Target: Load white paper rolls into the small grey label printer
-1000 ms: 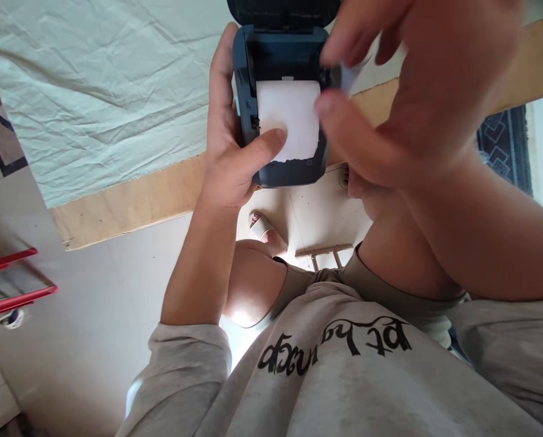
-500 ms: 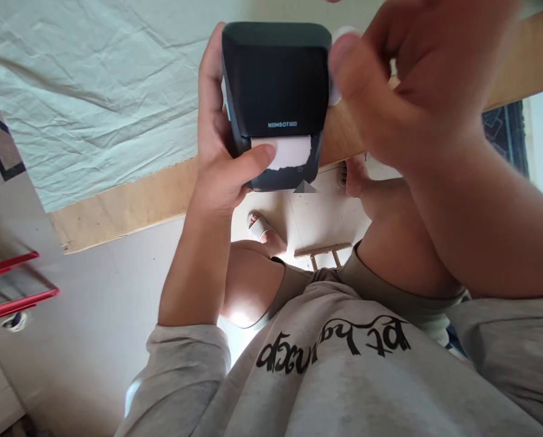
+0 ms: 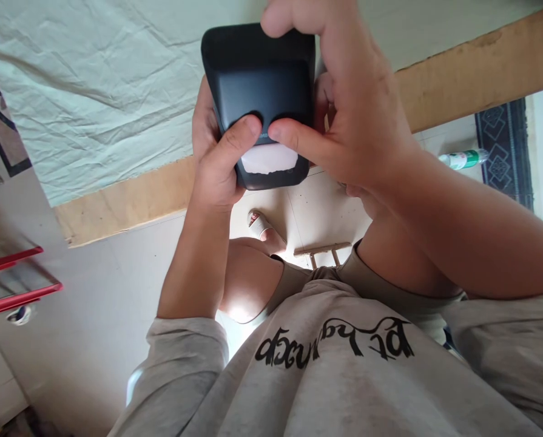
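A dark label printer [image 3: 262,88] is held up between both hands above the table's edge. White label paper [image 3: 271,159] with a torn edge sticks out of its slot at the lower front. My left hand [image 3: 221,152] wraps the printer's left side, its thumb pressed on the cover just above the slot. My right hand [image 3: 348,109] grips the right side, thumb on the cover beside the left thumb and index finger over the top corner. The thumbs hide most of the lettering, and the fingers behind the printer are out of sight.
A wrinkled pale green cloth [image 3: 116,79] covers the wooden table [image 3: 130,197]. On the floor at right are a plastic bottle [image 3: 465,159] and a dark patterned mat [image 3: 503,152]. A red-edged rack [image 3: 20,297] stands at left. My legs and a wooden rung [image 3: 323,249] are below.
My right hand has come in from beside the printer and taken hold of its right side. My left thumb has shifted from the paper up onto the cover. The printer moved slightly left.
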A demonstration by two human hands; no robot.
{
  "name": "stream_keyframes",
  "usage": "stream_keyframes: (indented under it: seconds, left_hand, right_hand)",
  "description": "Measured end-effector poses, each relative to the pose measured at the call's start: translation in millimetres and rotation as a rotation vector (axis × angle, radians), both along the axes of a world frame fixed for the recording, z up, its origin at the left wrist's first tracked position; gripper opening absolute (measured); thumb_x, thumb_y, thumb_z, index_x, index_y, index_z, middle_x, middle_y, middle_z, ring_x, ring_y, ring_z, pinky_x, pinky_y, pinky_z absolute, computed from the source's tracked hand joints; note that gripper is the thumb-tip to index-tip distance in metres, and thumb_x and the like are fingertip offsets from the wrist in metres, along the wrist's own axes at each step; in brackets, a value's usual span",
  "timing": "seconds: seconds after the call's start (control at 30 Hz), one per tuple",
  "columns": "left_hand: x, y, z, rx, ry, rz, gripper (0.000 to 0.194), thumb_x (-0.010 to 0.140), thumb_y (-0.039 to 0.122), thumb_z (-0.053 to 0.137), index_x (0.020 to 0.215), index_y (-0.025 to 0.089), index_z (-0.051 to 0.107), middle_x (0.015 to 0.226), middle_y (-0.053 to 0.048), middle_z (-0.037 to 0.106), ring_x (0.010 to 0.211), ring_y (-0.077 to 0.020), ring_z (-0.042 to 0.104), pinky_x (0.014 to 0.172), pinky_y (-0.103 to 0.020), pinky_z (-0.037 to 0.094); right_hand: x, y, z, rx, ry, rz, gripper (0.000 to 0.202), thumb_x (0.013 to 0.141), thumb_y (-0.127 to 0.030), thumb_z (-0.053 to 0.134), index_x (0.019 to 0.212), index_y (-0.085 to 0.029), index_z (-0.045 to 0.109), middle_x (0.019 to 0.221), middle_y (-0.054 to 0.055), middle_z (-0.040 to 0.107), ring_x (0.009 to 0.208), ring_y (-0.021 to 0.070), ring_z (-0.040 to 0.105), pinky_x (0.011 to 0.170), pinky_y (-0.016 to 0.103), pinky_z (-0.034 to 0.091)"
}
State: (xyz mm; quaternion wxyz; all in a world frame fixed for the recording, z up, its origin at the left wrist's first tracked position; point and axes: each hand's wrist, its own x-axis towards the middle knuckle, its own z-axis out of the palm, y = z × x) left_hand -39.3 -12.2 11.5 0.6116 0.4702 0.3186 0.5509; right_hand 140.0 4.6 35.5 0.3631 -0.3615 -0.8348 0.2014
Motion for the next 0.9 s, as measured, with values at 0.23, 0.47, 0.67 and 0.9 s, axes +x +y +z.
stream_keyframes:
  seconds: [0.23,0.47,0.67,0.9]
  left_hand:
    - [0.9,7.3,9.5,-0.188,-0.203,-0.111,0.038,0.095,0.033,0.028,0.091,0.022,0.064,0.094,-0.007,0.065,0.12,-0.0237,0.057,0.104,-0.038,0.045]
    - [-2.3,14.9,7.9,-0.292,-0.18,-0.083,0.025,0.084,0.023,0.039,0.081,0.022,0.064,0.081,-0.005,0.061,0.087,-0.0219,0.057,0.092,-0.036,0.046]
    - [6.0,9.3,10.4,-0.299,-0.217,0.0,0.027,0.088,0.026,0.038,0.076,0.022,0.062,0.076,-0.003,0.059,0.078,-0.0189,0.06,0.084,-0.036,0.052]
    - [8.6,6.0,14.7,-0.334,-0.23,-0.105,0.042,0.1,0.038,0.019,0.093,0.021,0.058,0.114,-0.008,0.067,0.123,-0.0247,0.061,0.105,-0.041,0.05]
  right_hand:
    - [0.8,-6.0,-4.8,0.037,-0.02,-0.079,0.053,0.095,-0.044,0.033,0.134,-0.009,0.04,0.14,0.005,0.044,0.148,0.0074,0.035,0.128,0.018,0.034]
    - [4.4,-10.8,-1.7,-0.052,-0.03,-0.083,0.054,0.09,-0.036,0.04,0.136,-0.008,0.04,0.143,0.01,0.04,0.134,0.0077,0.046,0.114,0.02,0.05]
    - [4.1,-9.3,-7.1,0.03,-0.022,-0.048,0.055,0.086,-0.03,0.042,0.136,-0.007,0.038,0.142,0.009,0.04,0.143,0.0084,0.037,0.13,0.023,0.034]
    - [1.7,-16.4,-2.3,-0.017,-0.091,-0.111,0.05,0.097,-0.043,0.027,0.138,-0.017,0.039,0.15,0.004,0.032,0.147,0.0042,0.034,0.13,0.019,0.032]
